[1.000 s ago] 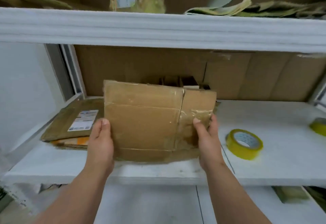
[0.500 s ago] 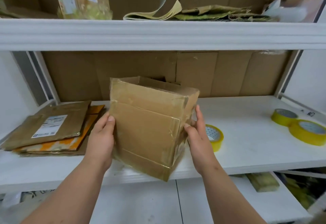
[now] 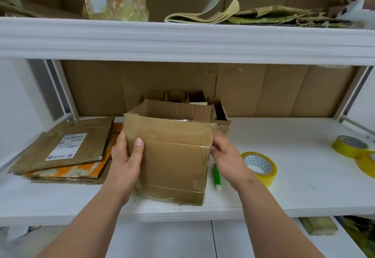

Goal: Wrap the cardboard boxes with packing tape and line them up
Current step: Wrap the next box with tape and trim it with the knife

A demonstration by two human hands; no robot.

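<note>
An open, taped cardboard box (image 3: pixel 174 156) stands upright near the front edge of the white shelf (image 3: pixel 284 192). My left hand (image 3: pixel 126 160) grips its left side, thumb across the front face. My right hand (image 3: pixel 227 156) holds the right side, its fingers hidden behind the box. A yellow tape roll (image 3: pixel 258 166) lies flat just right of my right hand. Two more yellow tape rolls (image 3: pixel 353 148) sit at the far right. Behind the held box stand more small open boxes (image 3: pixel 182 96).
A stack of flattened cardboard (image 3: pixel 67 148) with a shipping label lies on the shelf's left part. A green pen-like tool (image 3: pixel 216 176) lies between box and tape roll. An upper shelf (image 3: pixel 182 40) overhangs, loaded with cardboard scraps. Brown cardboard lines the back wall.
The box has been turned from tilted in the air to upright, opening up, and now rests on the shelf. Both hands stay on its sides. The view shifted.
</note>
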